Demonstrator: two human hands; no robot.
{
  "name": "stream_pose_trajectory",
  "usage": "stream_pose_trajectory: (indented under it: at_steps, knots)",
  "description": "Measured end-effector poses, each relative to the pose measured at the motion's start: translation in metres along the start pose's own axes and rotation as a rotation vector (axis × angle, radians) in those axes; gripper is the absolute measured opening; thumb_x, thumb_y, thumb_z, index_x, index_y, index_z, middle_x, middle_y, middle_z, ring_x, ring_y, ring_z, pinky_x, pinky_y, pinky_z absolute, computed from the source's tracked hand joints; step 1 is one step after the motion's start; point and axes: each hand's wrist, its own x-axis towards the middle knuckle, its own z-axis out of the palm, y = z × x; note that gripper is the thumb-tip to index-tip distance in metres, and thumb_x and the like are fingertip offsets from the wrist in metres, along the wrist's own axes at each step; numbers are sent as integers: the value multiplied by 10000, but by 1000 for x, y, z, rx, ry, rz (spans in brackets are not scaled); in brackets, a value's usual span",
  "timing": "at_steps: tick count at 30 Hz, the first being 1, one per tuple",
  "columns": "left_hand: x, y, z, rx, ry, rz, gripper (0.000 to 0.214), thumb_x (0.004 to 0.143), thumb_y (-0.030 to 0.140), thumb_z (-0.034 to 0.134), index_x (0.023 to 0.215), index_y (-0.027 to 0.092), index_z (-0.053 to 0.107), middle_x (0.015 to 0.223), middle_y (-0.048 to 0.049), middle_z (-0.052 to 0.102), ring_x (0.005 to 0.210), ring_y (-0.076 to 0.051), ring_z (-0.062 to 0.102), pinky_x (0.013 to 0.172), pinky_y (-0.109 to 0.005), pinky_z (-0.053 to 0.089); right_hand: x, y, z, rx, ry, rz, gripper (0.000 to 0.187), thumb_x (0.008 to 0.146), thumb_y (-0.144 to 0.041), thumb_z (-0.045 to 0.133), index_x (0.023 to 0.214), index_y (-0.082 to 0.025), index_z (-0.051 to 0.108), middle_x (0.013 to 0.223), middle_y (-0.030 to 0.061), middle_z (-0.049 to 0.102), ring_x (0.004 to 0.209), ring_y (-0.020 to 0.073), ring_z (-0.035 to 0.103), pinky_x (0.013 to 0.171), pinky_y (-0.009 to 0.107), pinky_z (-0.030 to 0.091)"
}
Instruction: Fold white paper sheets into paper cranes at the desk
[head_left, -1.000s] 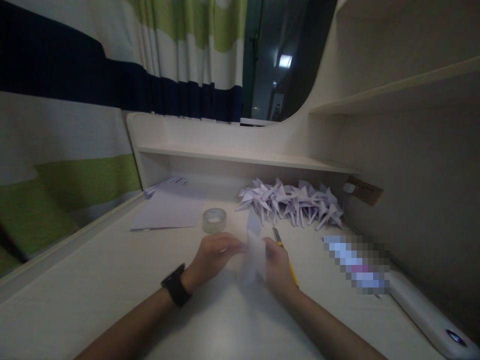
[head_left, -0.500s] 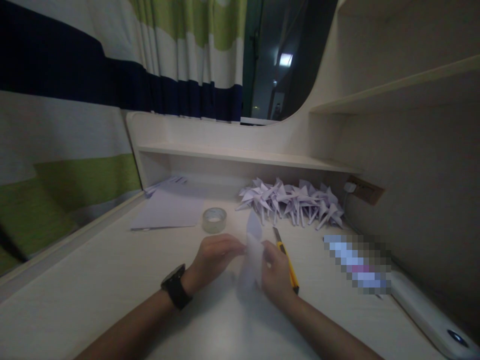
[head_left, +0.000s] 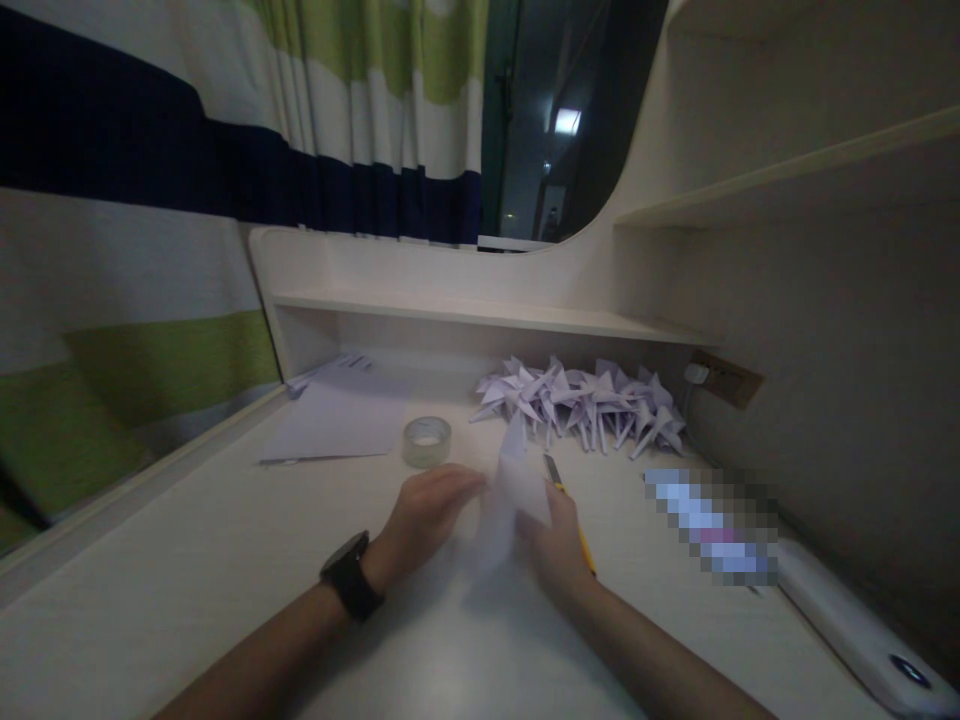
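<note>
A small piece of pale folded paper (head_left: 514, 490) stands between my two hands over the white desk (head_left: 187, 580). My left hand (head_left: 427, 515), with a black watch on its wrist, pinches the paper's left side. My right hand (head_left: 555, 545) grips the right side, and a flap of the paper lies over its fingers. A yellow utility knife (head_left: 559, 480) lies on the desk just behind my right hand. A heap of several folded paper cranes (head_left: 585, 400) sits under the low shelf at the back.
A roll of clear tape (head_left: 427, 440) stands behind my left hand, with flat paper sheets (head_left: 337, 425) to its left. A white device (head_left: 855, 625) lies at the right edge. A striped curtain (head_left: 150, 200) hangs left. A wall socket (head_left: 724, 378) is at right.
The paper's upper flap has folded over to the right onto my right hand's fingers. Both hands stay in nearly the same spot.
</note>
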Motion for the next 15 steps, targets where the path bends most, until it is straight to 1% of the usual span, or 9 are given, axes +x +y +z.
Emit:
stream_pose_trajectory:
  at_steps: [2, 5, 8, 10, 15]
  knots:
    - [0, 1, 0, 72, -27, -18, 156, 941, 215, 474, 963, 181, 625, 885, -62, 675, 818, -167, 623, 741, -299, 504, -1, 4, 1, 43, -19, 28, 48, 640, -220, 559, 662, -180, 574, 562, -13, 524, 532, 139, 473, 458, 221, 374]
    - [3, 7, -1, 161, -125, -50, 198, 959, 229, 408, 869, 175, 576, 821, -54, 595, 773, -171, 564, 701, -297, 474, -1, 11, 1, 80, -61, 62, 46, 628, -192, 557, 670, -179, 569, 566, -18, 517, 518, 128, 455, 450, 216, 361]
    - [5, 12, -4, 229, -216, -71, 224, 970, 226, 355, 852, 177, 538, 842, -54, 549, 772, -174, 528, 697, -301, 457, -1, 18, 2, 90, -77, 68, 67, 622, -176, 528, 676, -185, 565, 554, -24, 500, 506, 126, 448, 455, 221, 362]
    - [6, 12, -5, 261, -249, -76, 230, 974, 226, 332, 845, 179, 516, 848, -53, 533, 766, -175, 512, 688, -301, 446, -1, 19, 2, 73, -82, 61, 65, 627, -186, 516, 671, -189, 563, 539, -26, 488, 492, 125, 439, 451, 225, 361]
    - [2, 9, -2, 274, -285, -5, 237, 973, 221, 298, 810, 190, 468, 762, -29, 513, 669, -162, 465, 608, -287, 397, -4, 12, 0, -69, -85, 12, 92, 650, -188, 497, 656, -190, 589, 524, -5, 506, 497, 148, 454, 441, 244, 359]
